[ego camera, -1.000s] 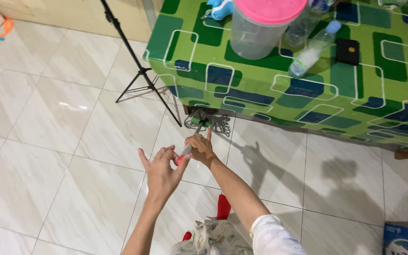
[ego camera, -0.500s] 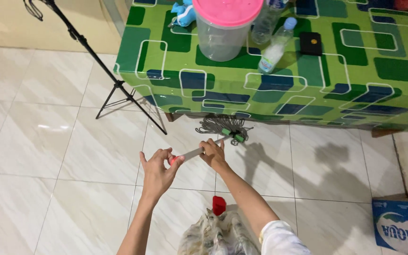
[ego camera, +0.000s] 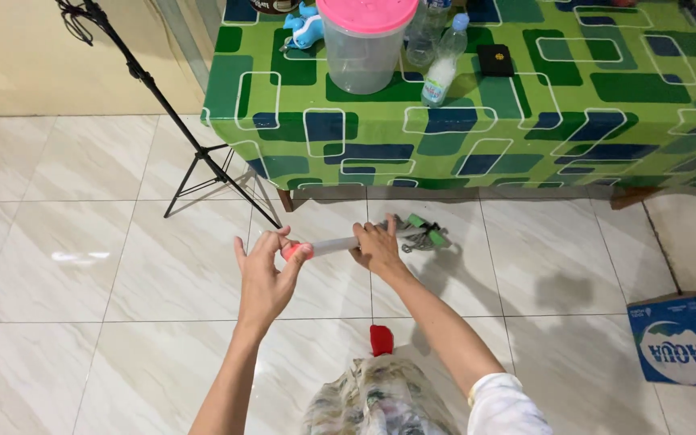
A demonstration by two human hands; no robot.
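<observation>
Two hands share our mop (ego camera: 364, 242): left (ego camera: 266, 278) fingers pinch its red tip, right (ego camera: 378, 248) fingers wrap the handle. Head (grey strands) lies near the counter (ego camera: 525, 121); steady, low strokes suit.

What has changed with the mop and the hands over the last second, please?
The mop head has swung from the left, under the table edge, rightward across the tiles. The right hand still grips the handle and the left hand still holds its red end.
</observation>
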